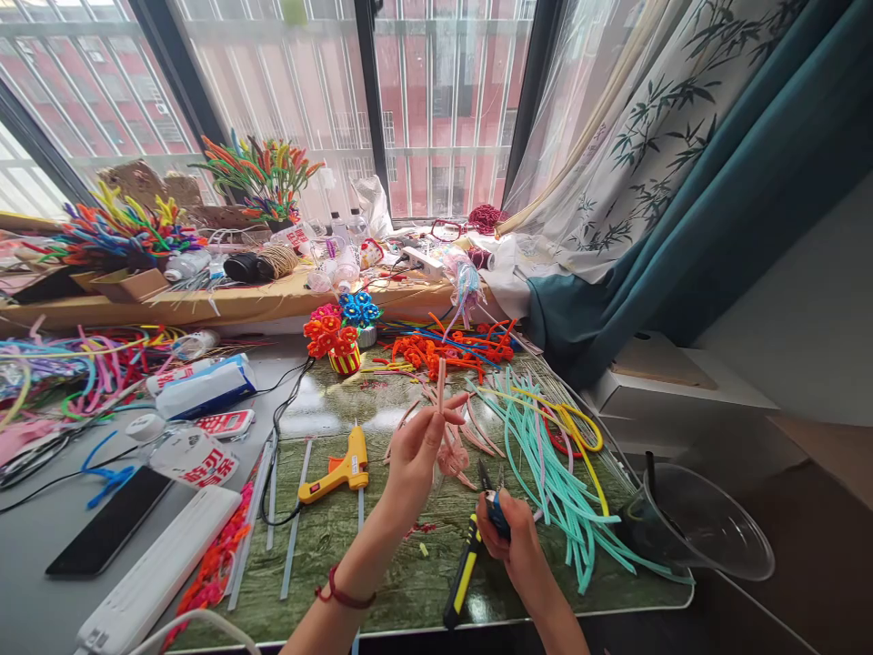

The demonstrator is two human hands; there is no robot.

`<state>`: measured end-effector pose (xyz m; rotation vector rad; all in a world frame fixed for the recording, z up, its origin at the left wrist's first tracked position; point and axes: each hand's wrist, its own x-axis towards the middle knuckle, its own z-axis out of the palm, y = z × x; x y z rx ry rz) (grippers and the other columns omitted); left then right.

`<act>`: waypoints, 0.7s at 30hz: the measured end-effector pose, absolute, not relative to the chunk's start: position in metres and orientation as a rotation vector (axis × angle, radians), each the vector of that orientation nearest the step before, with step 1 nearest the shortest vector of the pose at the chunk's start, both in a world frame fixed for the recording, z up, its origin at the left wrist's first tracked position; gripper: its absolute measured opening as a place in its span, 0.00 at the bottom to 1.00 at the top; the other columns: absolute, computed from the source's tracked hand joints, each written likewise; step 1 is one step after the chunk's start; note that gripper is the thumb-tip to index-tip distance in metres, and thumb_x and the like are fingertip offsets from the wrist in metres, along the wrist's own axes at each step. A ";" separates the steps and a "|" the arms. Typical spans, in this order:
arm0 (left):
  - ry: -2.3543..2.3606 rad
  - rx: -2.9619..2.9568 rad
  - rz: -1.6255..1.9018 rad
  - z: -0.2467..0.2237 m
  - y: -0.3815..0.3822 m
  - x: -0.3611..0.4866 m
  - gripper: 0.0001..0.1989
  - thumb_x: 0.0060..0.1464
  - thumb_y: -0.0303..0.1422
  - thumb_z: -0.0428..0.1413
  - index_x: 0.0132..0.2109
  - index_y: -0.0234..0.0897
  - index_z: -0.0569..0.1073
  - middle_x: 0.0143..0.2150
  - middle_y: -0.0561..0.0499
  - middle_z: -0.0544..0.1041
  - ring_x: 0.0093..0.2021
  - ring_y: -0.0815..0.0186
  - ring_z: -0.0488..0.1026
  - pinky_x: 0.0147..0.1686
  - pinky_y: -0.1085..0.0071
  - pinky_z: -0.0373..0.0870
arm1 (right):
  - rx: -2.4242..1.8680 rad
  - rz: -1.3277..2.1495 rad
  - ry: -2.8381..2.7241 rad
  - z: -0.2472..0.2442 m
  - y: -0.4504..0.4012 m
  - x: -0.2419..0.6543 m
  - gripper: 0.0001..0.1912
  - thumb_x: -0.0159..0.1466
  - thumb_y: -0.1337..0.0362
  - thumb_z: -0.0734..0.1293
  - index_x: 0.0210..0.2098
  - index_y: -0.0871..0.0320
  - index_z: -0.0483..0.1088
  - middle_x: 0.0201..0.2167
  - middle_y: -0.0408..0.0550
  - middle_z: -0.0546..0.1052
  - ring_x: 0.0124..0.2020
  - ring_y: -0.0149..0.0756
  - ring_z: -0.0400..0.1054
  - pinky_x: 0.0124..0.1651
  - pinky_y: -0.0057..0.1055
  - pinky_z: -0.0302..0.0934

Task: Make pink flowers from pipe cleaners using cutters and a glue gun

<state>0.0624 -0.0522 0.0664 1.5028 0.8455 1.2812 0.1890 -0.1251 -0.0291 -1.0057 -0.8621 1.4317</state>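
Counter point(382, 546), green-marbled, carried teal pipe cleaners point(546, 455) at three o'clock and a yellow glue gun point(337, 473) at nine; left hand point(413, 455), fingers pinched shut, held a pink pipe cleaner point(441, 382) upright at centre; right hand point(515, 537) gripped blue-handled pliers point(492, 500).

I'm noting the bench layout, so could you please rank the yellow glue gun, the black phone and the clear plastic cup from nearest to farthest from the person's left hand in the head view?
From the left hand:
1. Yellow glue gun, just to its left on the green mat.
2. Clear plastic cup, off to the right at the mat's edge.
3. Black phone, far left on the grey surface.
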 end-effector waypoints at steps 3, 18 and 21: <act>0.835 1.487 1.281 0.066 -0.053 0.063 0.14 0.62 0.42 0.50 0.35 0.40 0.76 0.54 0.47 0.78 0.56 0.55 0.71 0.58 0.59 0.60 | -0.955 1.470 -0.858 -0.029 -0.124 0.189 0.29 0.61 0.41 0.60 0.15 0.55 0.56 0.14 0.35 0.48 0.17 0.26 0.38 0.20 0.28 0.34; 1.002 0.676 1.329 0.078 -0.044 0.060 0.13 0.50 0.38 0.61 0.39 0.32 0.81 0.22 0.59 0.66 0.22 0.76 0.58 0.24 0.79 0.57 | -0.814 1.646 -0.704 -0.012 -0.131 0.178 0.29 0.59 0.41 0.64 0.15 0.57 0.58 0.12 0.32 0.47 0.14 0.23 0.35 0.18 0.25 0.31; 0.953 0.569 1.263 0.084 -0.045 0.055 0.14 0.48 0.36 0.63 0.38 0.28 0.80 0.20 0.61 0.60 0.19 0.78 0.53 0.20 0.80 0.53 | -0.789 1.675 -0.700 -0.008 -0.136 0.175 0.30 0.58 0.40 0.64 0.14 0.57 0.59 0.11 0.32 0.46 0.13 0.22 0.35 0.17 0.25 0.30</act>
